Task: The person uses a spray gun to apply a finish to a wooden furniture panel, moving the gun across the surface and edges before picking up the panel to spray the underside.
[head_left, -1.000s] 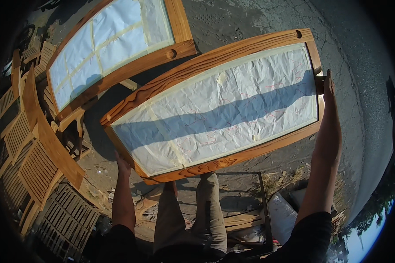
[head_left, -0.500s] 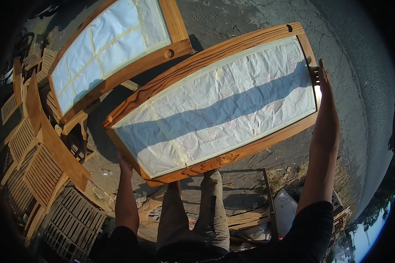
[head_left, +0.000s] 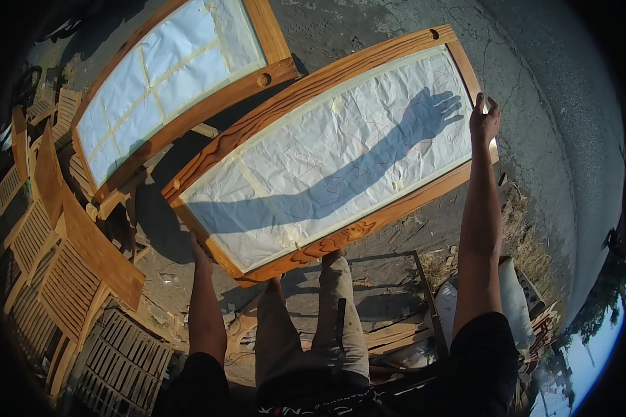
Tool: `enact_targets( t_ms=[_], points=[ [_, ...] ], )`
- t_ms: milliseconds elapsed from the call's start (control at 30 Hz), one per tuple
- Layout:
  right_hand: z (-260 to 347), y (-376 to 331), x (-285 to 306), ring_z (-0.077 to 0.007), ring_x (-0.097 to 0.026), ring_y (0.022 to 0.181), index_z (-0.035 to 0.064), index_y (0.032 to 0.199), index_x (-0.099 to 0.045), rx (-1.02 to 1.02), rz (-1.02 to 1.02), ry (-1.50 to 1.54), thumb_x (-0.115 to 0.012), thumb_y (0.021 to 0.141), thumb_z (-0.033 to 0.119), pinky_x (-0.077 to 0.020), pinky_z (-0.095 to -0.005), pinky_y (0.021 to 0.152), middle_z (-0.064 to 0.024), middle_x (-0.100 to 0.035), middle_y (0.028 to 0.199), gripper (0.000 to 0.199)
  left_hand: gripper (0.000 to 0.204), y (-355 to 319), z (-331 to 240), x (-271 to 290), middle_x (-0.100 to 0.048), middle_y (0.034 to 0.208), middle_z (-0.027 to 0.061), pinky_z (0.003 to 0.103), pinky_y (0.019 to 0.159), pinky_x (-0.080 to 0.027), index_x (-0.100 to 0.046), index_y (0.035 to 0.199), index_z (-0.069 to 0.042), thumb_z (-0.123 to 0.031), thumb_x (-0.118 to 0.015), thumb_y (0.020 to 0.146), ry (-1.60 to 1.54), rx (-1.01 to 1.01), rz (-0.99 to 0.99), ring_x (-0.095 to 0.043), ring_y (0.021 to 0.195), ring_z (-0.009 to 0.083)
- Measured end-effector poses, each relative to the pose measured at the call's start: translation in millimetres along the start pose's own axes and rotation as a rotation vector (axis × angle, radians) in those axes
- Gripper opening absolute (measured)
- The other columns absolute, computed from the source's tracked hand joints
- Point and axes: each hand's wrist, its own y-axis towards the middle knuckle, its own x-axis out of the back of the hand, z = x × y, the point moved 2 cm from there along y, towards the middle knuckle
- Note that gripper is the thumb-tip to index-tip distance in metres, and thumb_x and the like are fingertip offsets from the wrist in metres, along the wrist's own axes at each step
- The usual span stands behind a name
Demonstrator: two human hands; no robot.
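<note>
Honey-brown wood with bold dark grain frames the arched panel point(head_left: 358, 233) slanting across the middle of my view, above the ground, its right end set higher than its left. Crumpled white paper point(head_left: 271, 243) covers its face, edged with pale tape and marked with thin red scrawls. A dark hole point(head_left: 435, 34) sits near its upper right corner.

My hands are well apart, one near each end. My left hand point(head_left: 201, 253) is at the outer side of the left end rail, low down; its fingers are partly hidden, so I can't tell how firmly they hold. My right hand point(head_left: 485, 125) is up by the right end rail, fingers bent and parted, and whether they touch the wood I can't tell. A forearm's shadow point(head_left: 341, 174) runs along the paper, ending in spread fingers.

Just beyond, to the upper left, is a second wooden frame point(head_left: 268, 29), its face masked with bluish-white sheets and strips of tape. Along my left are slatted wooden pieces point(head_left: 71, 281) and a long curved board point(head_left: 94, 240). Below the panel show my khaki trousers point(head_left: 341, 316); to their right are loose planks point(head_left: 396, 338) and a pale sack point(head_left: 516, 295), with grey road point(head_left: 584, 104) farther out.
</note>
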Motion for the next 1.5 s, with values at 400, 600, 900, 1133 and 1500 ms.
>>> enact_targets(
  t_ms=[400, 600, 900, 1133, 1500],
  points=[
    [154.5, -517.4, 119.1, -0.0371, -0.054, 0.122, 0.0026, 0.123, -0.059, 0.0, 0.33, 0.124, -0.067, 0.094, 0.024, -0.0417, -0.0476, 0.105, -0.0192, -0.059, 0.13, 0.037, 0.098, -10.9, -22.2, 25.4, -0.03, 0.162, 0.0135, 0.048, 0.111, -0.034, -0.021, 0.161, -0.017, -0.08, -0.043, 0.09, -0.033, -0.046, 0.385, -0.036, 0.145, 0.0325],
    [181.9, -691.4, 170.3, -0.0388, -0.065, 0.106, -0.0001, 0.122, -0.061, -0.384, 0.4, 0.184, -0.062, 0.098, 0.03, -0.0521, -0.0451, 0.089, -0.022, -0.066, 0.117, 0.039, 0.093, -12.9, -10.7, 65.5, -0.025, 0.163, 0.0196, 0.05, 0.121, -0.022, -0.02, 0.16, -0.007, -0.069, -0.047, 0.096, -0.047, -0.004, 0.593, -0.027, 0.15, 0.036],
    [187.3, -792.4, 123.1, -0.034, -0.055, 0.128, -0.0025, 0.144, -0.045, -1.249, 0.568, 0.783, -0.054, 0.099, 0.056, -0.0456, -0.0482, 0.101, -0.021, -0.054, 0.141, 0.074, 0.085, 11.4, -26.0, 97.3, -0.031, 0.159, 0.0213, 0.053, 0.119, -0.027, -0.023, 0.158, -0.006, -0.062, -0.047, 0.1, 0.042, -0.034, 0.722, -0.028, 0.149, 0.0386],
    [197.1, -804.7, 75.4, -0.0335, -0.052, 0.123, 0.0001, 0.133, -0.048, -1.383, 0.566, 1.317, -0.043, 0.096, 0.073, -0.0396, -0.0509, 0.109, -0.0154, -0.053, 0.128, 0.082, 0.106, 43.0, -25.2, 97.9, -0.03, 0.158, 0.0198, 0.053, 0.119, -0.024, -0.011, 0.16, -0.001, -0.073, -0.049, 0.092, -0.054, 0.003, 0.757, -0.03, 0.146, 0.0359],
    [207.0, -806.7, 73.2, -0.0367, -0.05, 0.128, -0.0023, 0.141, -0.043, -1.391, 0.549, 1.219, -0.041, 0.094, 0.077, -0.0393, -0.0509, 0.111, -0.0192, -0.051, 0.138, 0.092, 0.088, 30.0, -38.7, 110.7, -0.048, 0.146, 0.0211, 0.05, 0.111, -0.037, -0.029, 0.155, -0.003, -0.068, -0.045, 0.097, 0.169, -0.144, 0.623, -0.05, 0.132, 0.0341]
  ],
)
